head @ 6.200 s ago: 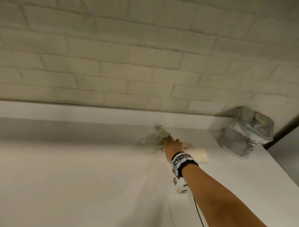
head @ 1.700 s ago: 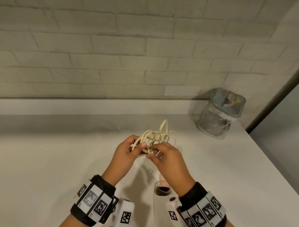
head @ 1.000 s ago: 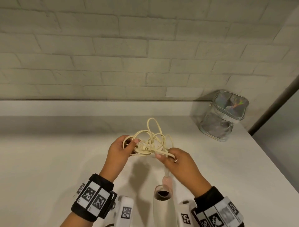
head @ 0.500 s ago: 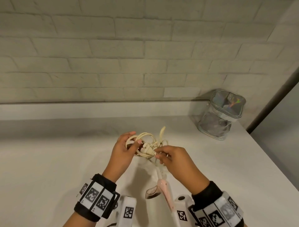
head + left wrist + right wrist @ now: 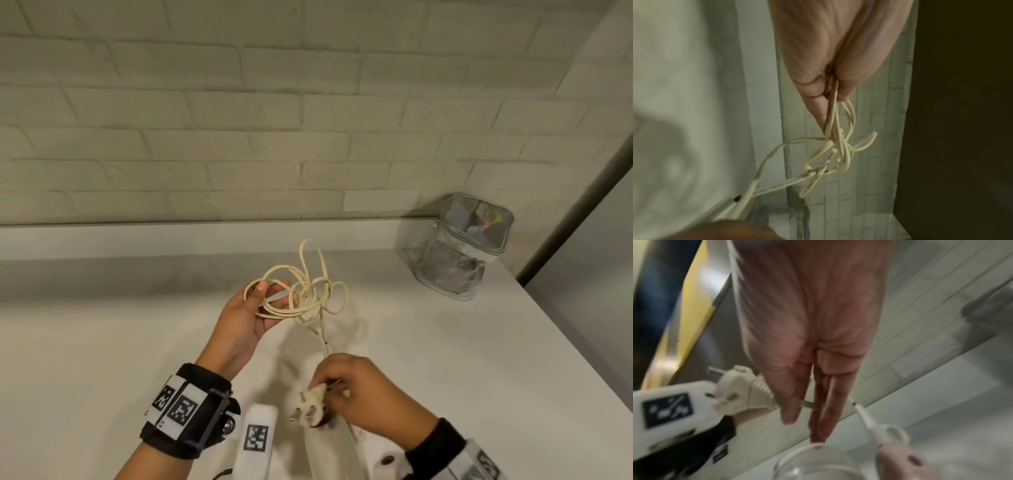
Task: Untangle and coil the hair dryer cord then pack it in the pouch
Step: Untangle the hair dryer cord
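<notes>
The cream hair dryer cord [image 5: 301,298] hangs in tangled loops above the white table [image 5: 102,342]. My left hand [image 5: 274,294] holds several of those loops between thumb and fingers; the left wrist view shows the same pinch on the cord [image 5: 833,104]. From the tangle two strands run down toward me to my right hand [image 5: 325,390], which grips the cord just behind its plug [image 5: 308,406]. The plug [image 5: 740,391] sticks out past the thumb. The hair dryer [image 5: 330,452] lies under my right hand at the bottom edge, partly hidden. Its pink handle [image 5: 902,460] shows in the right wrist view.
A clear pouch with a holographic top [image 5: 462,250] stands at the back right against the brick wall [image 5: 274,120]. The table's right edge [image 5: 568,349] runs diagonally close beside the pouch. A low ledge [image 5: 137,240] lines the back of the table.
My right hand has pulled the plug out of the tangle, down and toward me. The cord now stretches between the hands, and the left hand's loops have spread wider.
</notes>
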A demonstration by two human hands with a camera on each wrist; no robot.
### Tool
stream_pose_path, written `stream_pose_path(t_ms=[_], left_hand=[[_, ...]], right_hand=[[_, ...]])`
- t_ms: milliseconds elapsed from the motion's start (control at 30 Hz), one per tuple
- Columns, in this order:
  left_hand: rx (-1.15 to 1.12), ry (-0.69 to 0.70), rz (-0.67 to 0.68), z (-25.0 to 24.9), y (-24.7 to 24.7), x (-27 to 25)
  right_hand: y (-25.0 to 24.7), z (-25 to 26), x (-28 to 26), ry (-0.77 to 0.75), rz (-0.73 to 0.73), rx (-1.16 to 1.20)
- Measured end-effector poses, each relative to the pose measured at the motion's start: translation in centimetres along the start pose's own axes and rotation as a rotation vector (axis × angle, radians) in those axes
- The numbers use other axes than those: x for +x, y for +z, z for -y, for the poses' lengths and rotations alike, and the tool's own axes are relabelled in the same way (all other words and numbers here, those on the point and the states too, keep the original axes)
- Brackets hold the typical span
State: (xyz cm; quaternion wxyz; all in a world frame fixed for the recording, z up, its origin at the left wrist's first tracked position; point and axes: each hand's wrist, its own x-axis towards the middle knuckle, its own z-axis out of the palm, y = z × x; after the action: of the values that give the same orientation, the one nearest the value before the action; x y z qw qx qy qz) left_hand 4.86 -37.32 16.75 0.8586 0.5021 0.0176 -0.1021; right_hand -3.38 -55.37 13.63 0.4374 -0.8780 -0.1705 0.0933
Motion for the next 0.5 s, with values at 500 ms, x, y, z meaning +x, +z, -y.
stream_pose_path(t_ms=[500], left_hand=[[0.153, 0.004, 0.146, -1.8, 1.9, -2.4]], right_hand=[[-7.4, 5.0, -2.3, -0.245, -0.523, -0.190]])
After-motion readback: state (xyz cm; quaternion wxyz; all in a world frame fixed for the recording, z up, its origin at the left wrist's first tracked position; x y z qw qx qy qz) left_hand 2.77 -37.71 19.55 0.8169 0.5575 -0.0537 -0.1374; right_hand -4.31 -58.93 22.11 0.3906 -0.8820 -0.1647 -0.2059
